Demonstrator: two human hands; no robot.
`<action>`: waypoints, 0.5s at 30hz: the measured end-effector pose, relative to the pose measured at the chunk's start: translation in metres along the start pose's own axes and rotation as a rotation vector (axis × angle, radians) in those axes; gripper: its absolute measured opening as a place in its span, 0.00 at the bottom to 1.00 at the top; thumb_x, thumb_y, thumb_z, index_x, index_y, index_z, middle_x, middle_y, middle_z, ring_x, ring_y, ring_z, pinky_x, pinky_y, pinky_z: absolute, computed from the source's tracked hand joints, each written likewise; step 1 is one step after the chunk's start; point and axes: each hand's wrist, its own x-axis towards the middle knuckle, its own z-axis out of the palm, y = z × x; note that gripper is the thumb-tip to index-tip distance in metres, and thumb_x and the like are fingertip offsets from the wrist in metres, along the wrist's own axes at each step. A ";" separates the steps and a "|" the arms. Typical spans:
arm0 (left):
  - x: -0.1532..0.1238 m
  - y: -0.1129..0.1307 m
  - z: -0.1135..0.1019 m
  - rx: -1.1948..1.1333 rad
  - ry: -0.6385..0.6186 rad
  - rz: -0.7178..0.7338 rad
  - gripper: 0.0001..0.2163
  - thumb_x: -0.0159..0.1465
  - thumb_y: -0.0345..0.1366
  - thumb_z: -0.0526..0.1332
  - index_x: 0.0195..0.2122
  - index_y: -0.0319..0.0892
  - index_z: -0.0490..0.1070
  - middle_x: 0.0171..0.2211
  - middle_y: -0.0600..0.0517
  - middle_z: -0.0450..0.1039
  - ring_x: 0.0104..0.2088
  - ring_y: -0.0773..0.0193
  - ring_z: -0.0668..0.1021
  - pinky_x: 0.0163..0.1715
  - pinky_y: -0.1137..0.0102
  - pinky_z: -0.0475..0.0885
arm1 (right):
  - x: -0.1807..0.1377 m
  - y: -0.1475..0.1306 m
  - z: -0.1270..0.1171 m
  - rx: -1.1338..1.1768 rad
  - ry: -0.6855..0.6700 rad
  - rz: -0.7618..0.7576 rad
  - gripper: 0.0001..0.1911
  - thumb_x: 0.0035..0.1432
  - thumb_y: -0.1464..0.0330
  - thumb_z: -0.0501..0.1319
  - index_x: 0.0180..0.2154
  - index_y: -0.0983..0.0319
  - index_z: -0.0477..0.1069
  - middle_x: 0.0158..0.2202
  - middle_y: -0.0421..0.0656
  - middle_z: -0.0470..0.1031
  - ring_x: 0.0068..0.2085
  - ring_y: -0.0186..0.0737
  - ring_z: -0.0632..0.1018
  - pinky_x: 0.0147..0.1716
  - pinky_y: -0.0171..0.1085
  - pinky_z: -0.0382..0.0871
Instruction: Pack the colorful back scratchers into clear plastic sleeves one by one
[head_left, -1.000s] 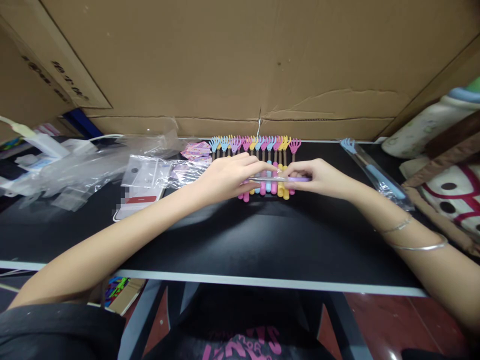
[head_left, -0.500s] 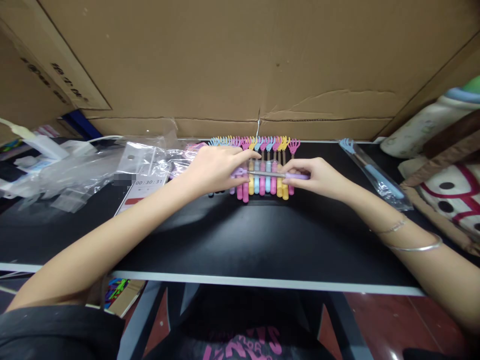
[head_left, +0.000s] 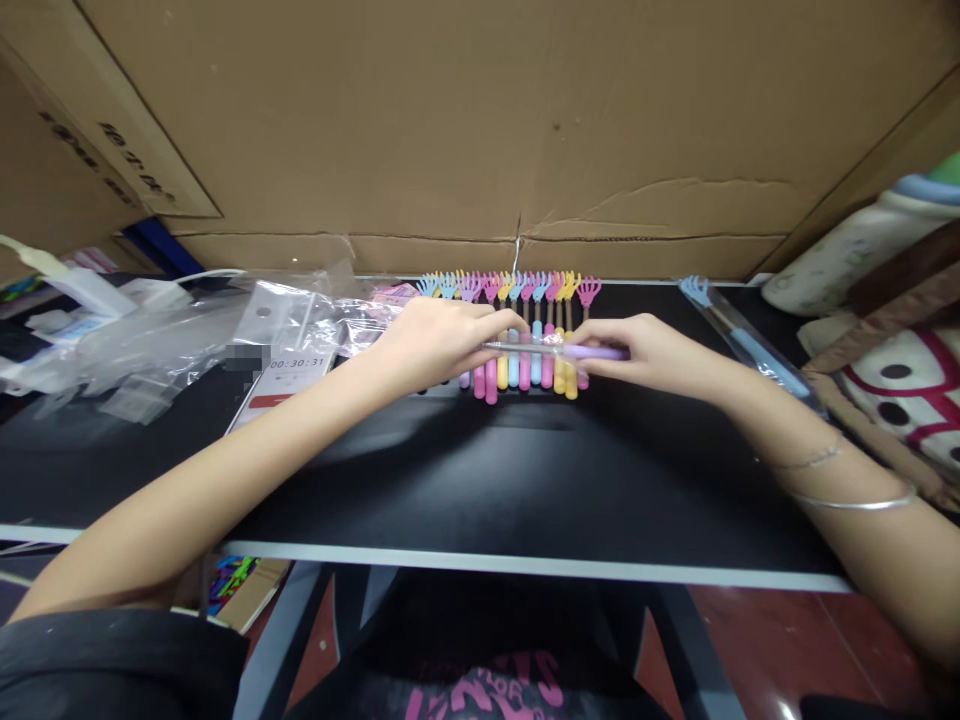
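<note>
A back scratcher [head_left: 598,352] with a purple handle and a metal rod lies crosswise between my hands, slightly above the table. My right hand [head_left: 641,352] pinches its handle, and some clear plastic seems to show near those fingers. My left hand [head_left: 435,340] is closed round the head end, which its fingers hide. Under and behind them, a row of back scratchers [head_left: 524,372] in pink, yellow, blue and purple lies side by side, claw heads toward the cardboard. My left hand covers part of this row.
Clear plastic bags [head_left: 202,335] and a phone [head_left: 289,375] showing a timer lie to the left. At right are a bagged blue back scratcher [head_left: 757,345], a bottle [head_left: 832,250] and a patterned bag [head_left: 911,375]. A cardboard wall [head_left: 480,130] closes the back.
The held back scratcher has shifted slightly right with my right hand. Its purple head, visible before beside my left fingers, is now hidden by them.
</note>
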 end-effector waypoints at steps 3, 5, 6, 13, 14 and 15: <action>0.001 -0.002 -0.006 0.010 0.021 -0.035 0.12 0.68 0.40 0.56 0.51 0.49 0.72 0.41 0.53 0.81 0.36 0.62 0.81 0.25 0.73 0.61 | -0.004 0.011 -0.015 -0.085 -0.032 0.058 0.20 0.56 0.50 0.60 0.36 0.60 0.75 0.31 0.42 0.78 0.30 0.39 0.74 0.31 0.35 0.63; 0.001 -0.003 -0.007 0.004 0.029 -0.057 0.12 0.67 0.39 0.57 0.51 0.50 0.72 0.41 0.53 0.81 0.37 0.62 0.81 0.26 0.73 0.61 | -0.005 0.016 -0.021 -0.090 -0.048 0.081 0.21 0.56 0.49 0.59 0.35 0.60 0.75 0.29 0.41 0.75 0.29 0.38 0.72 0.29 0.35 0.61; 0.001 -0.004 -0.007 -0.002 0.030 -0.066 0.13 0.67 0.39 0.58 0.51 0.50 0.72 0.41 0.53 0.81 0.37 0.62 0.81 0.26 0.73 0.61 | -0.006 0.018 -0.021 -0.084 -0.044 0.082 0.22 0.57 0.48 0.58 0.34 0.60 0.75 0.28 0.41 0.74 0.28 0.38 0.72 0.29 0.35 0.61; 0.001 0.000 0.001 -0.017 0.050 -0.031 0.11 0.67 0.40 0.58 0.50 0.49 0.71 0.40 0.55 0.81 0.35 0.63 0.81 0.24 0.73 0.58 | 0.002 -0.001 0.007 0.049 0.037 0.021 0.18 0.61 0.53 0.55 0.35 0.60 0.72 0.27 0.41 0.76 0.28 0.38 0.74 0.30 0.35 0.64; 0.001 0.002 0.003 -0.021 0.048 -0.013 0.11 0.67 0.40 0.59 0.50 0.49 0.71 0.40 0.55 0.80 0.36 0.63 0.81 0.24 0.73 0.58 | 0.004 -0.004 0.014 0.084 0.027 0.003 0.18 0.62 0.53 0.54 0.36 0.60 0.72 0.28 0.42 0.77 0.28 0.38 0.75 0.30 0.35 0.64; 0.001 0.004 0.004 -0.022 0.043 0.007 0.11 0.67 0.40 0.59 0.50 0.48 0.71 0.39 0.55 0.80 0.36 0.63 0.81 0.24 0.73 0.59 | 0.005 -0.006 0.021 0.100 0.030 -0.015 0.18 0.62 0.54 0.55 0.35 0.61 0.71 0.28 0.42 0.77 0.28 0.38 0.76 0.30 0.35 0.65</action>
